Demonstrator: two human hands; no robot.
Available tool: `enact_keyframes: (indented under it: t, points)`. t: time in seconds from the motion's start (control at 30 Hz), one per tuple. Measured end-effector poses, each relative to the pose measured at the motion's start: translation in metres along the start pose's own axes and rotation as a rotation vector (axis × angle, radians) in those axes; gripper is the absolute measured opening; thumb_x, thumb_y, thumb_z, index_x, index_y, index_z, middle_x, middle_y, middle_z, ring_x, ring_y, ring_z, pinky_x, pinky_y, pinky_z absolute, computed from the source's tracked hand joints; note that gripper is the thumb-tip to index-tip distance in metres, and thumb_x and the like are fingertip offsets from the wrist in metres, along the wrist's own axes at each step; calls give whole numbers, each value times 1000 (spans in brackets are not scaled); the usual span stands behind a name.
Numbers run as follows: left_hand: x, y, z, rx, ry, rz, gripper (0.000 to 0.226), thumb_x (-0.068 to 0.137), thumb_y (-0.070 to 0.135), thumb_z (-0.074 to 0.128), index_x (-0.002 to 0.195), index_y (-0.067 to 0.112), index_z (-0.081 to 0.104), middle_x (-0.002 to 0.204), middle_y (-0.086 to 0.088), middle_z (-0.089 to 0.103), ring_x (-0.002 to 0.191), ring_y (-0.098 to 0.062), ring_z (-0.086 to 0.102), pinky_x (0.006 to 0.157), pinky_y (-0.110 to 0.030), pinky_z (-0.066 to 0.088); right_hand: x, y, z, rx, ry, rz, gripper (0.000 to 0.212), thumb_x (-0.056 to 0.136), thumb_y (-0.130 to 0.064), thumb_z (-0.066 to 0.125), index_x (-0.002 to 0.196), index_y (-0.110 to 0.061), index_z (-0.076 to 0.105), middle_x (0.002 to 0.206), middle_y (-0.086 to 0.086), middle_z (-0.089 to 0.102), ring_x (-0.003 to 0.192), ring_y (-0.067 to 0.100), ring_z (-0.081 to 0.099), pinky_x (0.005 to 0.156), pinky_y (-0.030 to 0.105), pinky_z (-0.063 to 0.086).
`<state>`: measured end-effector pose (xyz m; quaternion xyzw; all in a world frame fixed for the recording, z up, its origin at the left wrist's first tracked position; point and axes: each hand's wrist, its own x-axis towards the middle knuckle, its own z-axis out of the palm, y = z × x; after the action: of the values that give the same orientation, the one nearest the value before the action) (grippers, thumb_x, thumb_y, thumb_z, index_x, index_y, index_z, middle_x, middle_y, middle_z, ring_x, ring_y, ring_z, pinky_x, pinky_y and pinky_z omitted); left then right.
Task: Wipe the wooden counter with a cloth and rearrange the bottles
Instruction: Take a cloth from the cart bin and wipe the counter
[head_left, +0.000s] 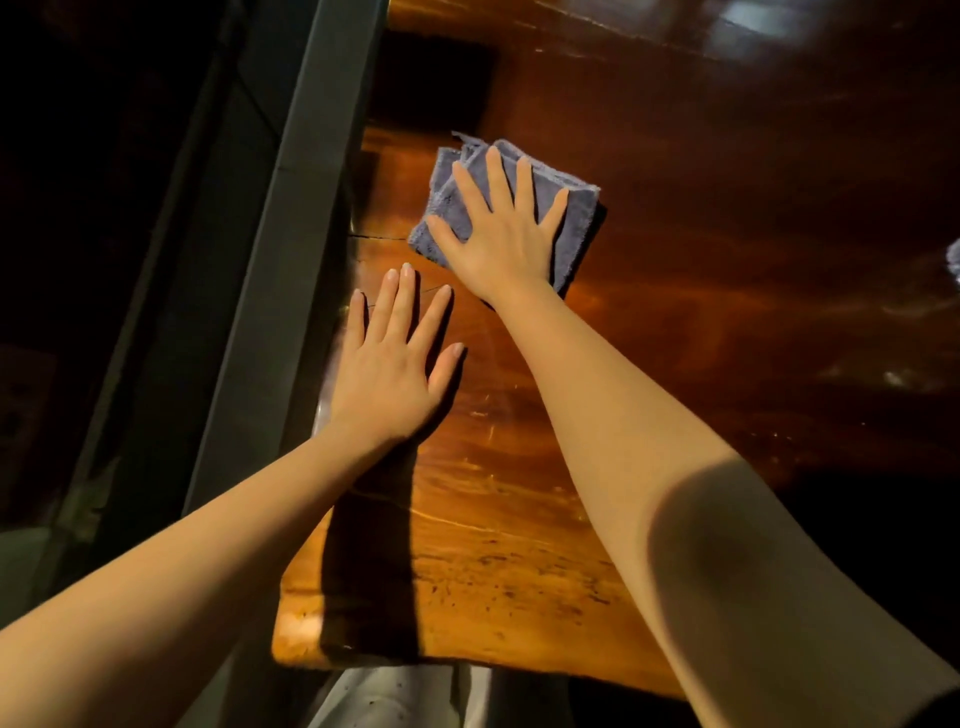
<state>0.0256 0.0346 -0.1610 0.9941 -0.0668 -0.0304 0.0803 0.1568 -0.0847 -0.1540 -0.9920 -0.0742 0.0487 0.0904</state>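
Observation:
A glossy reddish-brown wooden counter (675, 291) fills most of the view. A folded grey-blue cloth (574, 218) lies on it near its left edge. My right hand (501, 234) presses flat on the cloth with fingers spread, covering its middle. Just below and left of it, my left hand (392, 371) rests flat on the bare wood, fingers apart, holding nothing. No bottle is clearly in view.
A grey metal frame (291, 218) runs diagonally along the counter's left edge, with darkness beyond it. The counter's near edge (415, 660) sits just above pale clothing. A bright blurred object (955, 262) shows at the right border.

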Motion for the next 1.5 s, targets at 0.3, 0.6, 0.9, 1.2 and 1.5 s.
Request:
enact_keyframes:
  t: [0.3, 0.6, 0.9, 1.2, 1.5]
  points:
    - [2, -5, 4, 17, 18, 26, 60, 96, 56, 13, 149, 27, 12, 160, -11, 9, 148, -24, 1, 119, -48, 2, -25, 68, -9, 11, 25, 236, 71, 90, -68, 18, 150, -34, 6, 162, 2, 0, 148, 29, -5, 112, 68, -2]
    - [2, -4, -2, 16, -24, 12, 64, 94, 58, 9, 150, 27, 9, 160, -10, 4, 148, -24, -3, 120, -50, 4, -75, 127, -16, -46, 51, 488, 73, 90, -68, 17, 151, -30, 3, 162, 6, 2, 148, 31, -2, 113, 67, 1]
    - [1, 0, -11, -2, -73, -11, 65, 93, 58, 5, 150, 27, 7, 160, -11, 0, 148, -25, -7, 120, -50, 0, -134, 109, -15, -31, 63, 698, 74, 91, -64, 22, 152, -24, 5, 161, 10, 1, 148, 35, -4, 111, 71, 2]
    - [-31, 3, -13, -74, -45, -17, 61, 97, 50, 9, 149, 19, 14, 160, -10, 9, 148, -24, 1, 121, -44, 6, -153, 53, 0, 22, -2, 766, 80, 90, -66, 18, 151, -20, -2, 161, 12, -4, 146, 39, -9, 107, 74, 0]
    - [-103, 29, -17, -116, -63, -182, 67, 93, 50, 1, 149, 13, 5, 159, -9, 1, 147, -20, -5, 120, -36, -3, -140, -23, 9, 53, -55, 439, 73, 90, -66, 16, 150, -29, -5, 161, 6, -10, 146, 35, -16, 107, 72, -11]
